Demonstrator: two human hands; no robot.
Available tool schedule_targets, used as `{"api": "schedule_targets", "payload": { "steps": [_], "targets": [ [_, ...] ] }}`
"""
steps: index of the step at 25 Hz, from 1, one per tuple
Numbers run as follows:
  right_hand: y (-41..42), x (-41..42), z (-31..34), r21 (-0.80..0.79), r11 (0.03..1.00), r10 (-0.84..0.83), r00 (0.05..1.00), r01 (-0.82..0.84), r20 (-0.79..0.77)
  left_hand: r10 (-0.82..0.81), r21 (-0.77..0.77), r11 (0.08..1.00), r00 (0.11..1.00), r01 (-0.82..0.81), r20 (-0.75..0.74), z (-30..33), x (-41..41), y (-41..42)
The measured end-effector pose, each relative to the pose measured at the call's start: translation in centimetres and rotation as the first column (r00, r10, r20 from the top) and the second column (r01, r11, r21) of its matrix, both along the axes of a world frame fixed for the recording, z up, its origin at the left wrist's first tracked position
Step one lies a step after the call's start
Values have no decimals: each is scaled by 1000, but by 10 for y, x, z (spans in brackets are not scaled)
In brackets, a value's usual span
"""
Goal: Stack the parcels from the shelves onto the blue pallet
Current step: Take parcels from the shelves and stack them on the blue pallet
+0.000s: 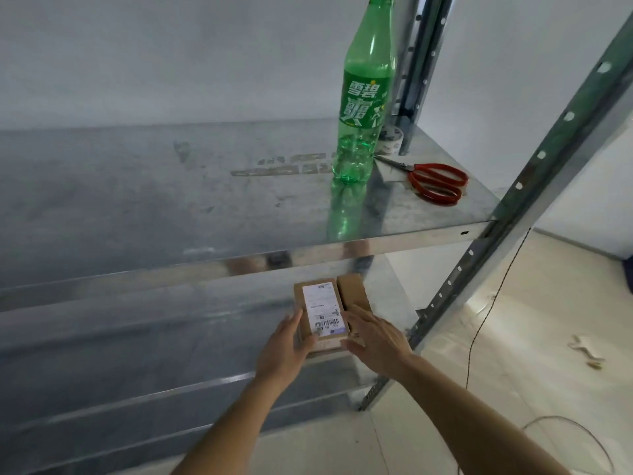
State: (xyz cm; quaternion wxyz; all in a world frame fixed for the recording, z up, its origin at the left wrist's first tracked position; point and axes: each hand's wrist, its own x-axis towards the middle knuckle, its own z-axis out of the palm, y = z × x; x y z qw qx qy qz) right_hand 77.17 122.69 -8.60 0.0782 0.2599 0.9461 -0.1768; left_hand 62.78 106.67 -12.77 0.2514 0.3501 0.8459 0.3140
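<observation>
A small brown cardboard parcel with a white shipping label lies on a lower metal shelf, below the top shelf's front edge. A second, plain brown parcel lies right beside it on the right. My left hand presses against the labelled parcel's left side with the fingers wrapped around its near corner. My right hand lies flat with spread fingers at the seam between the two parcels, over the plain one's near end. The blue pallet is not in view.
On the upper shelf stand a green soda bottle, red-handled scissors and a tape roll. A perforated steel upright slants down on the right. A thin black cable and scraps lie on the pale floor.
</observation>
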Motion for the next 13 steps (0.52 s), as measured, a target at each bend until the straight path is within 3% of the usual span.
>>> {"api": "schedule_targets", "payload": {
  "steps": [6, 13],
  "targets": [
    [23, -5, -24, 2, 999, 41, 998, -41, -37, 93, 141, 984, 986, -113, 141, -25, 5, 29],
    [28, -20, -29, -1, 999, 49, 999, -49, -19, 136, 191, 959, 933, -208, 334, -38, -5, 24]
  ]
}}
